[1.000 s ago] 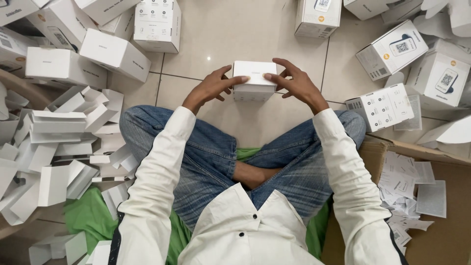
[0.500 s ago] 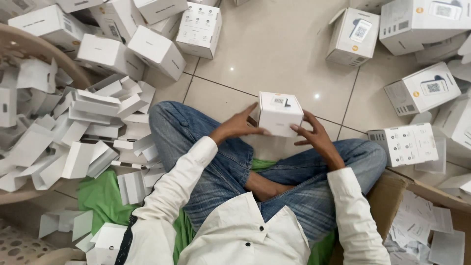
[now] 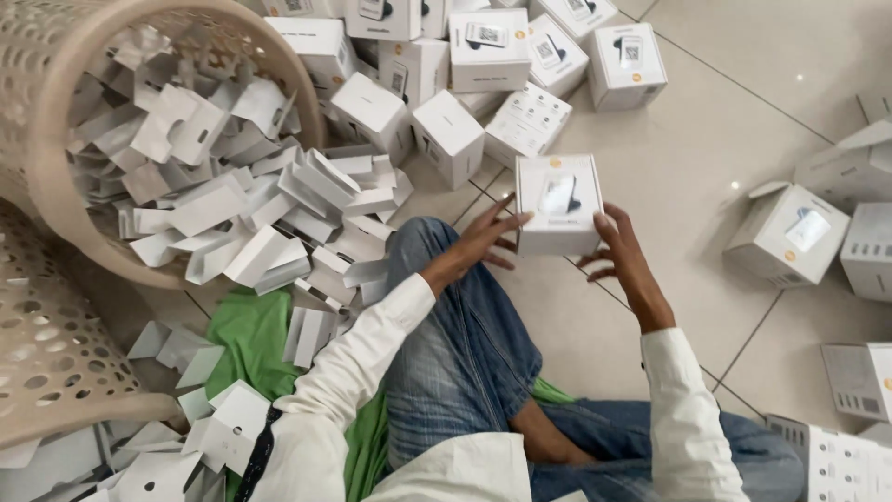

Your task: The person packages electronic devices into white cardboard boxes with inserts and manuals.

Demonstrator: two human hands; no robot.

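Nearest the camera, the person sits cross-legged on the tiled floor (image 3: pixel 725 139) in blue jeans and a white long-sleeved shirt, with a green cloth (image 3: pixel 249 336) spread under the legs on the left. Scattered over that cloth and the floor beside it lie white folded card inserts (image 3: pixel 243 242), loose and overlapping. Above the left knee both hands meet on a small white box (image 3: pixel 558 203), held clear of the floor with its printed top facing up. The left hand (image 3: pixel 478 244) has its fingers spread, the fingertips pressed against the box's left side and lower edge; the right hand (image 3: pixel 621 253) grips the right side, thumb on the near edge and the other fingers curled loosely beneath. To the left, a beige perforated plastic basket (image 3: pixel 42 177) lies tipped on its side, its mouth spilling more inserts toward the person's leg, and a second perforated piece (image 3: pixel 56 344) lies just below it. Farther off, beyond the held box, a cluster of similar white boxes (image 3: pixel 465 84) sits packed together on the floor, some upright, some tilted. On the right, well apart from the hands, more white boxes (image 3: pixel 788 232) rest near the frame's edge.
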